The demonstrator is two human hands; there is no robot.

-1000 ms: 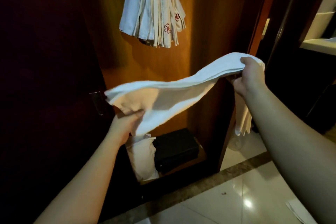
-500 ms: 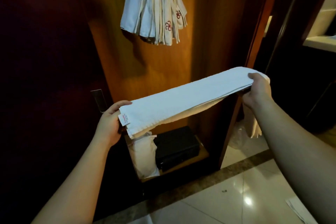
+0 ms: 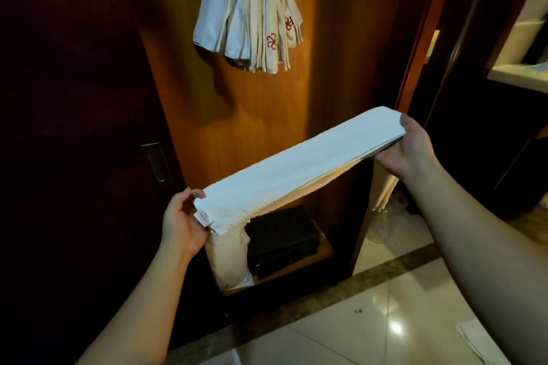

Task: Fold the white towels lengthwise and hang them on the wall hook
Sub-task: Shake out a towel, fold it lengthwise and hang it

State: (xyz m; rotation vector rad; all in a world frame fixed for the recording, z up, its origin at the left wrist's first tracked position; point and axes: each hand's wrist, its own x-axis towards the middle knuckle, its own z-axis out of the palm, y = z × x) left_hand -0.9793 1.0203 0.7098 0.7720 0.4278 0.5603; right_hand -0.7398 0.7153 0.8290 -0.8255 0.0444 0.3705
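Observation:
A white towel [image 3: 299, 167], folded into a long narrow strip, stretches taut between my two hands in front of a wooden panel. My left hand [image 3: 181, 222] grips its lower left end, where a small label shows. My right hand [image 3: 406, 151] pinches the upper right end, thumb on top. Above, several white towels [image 3: 249, 15] with red embroidery hang bunched against the wall; the hook that holds them is cut off by the top of the view.
A dark door with a metal handle [image 3: 157, 161] stands on the left. Low in the wooden niche sit a black box [image 3: 281, 238] and a cream cloth bag [image 3: 229, 258]. Glossy floor tiles [image 3: 370, 320] spread to the lower right; a doorway opens on the right.
The loosely draped towel has been closed into a flat lengthwise strip and pulled taut. My left hand shifted from under the cloth to gripping its end; my right hand dropped slightly.

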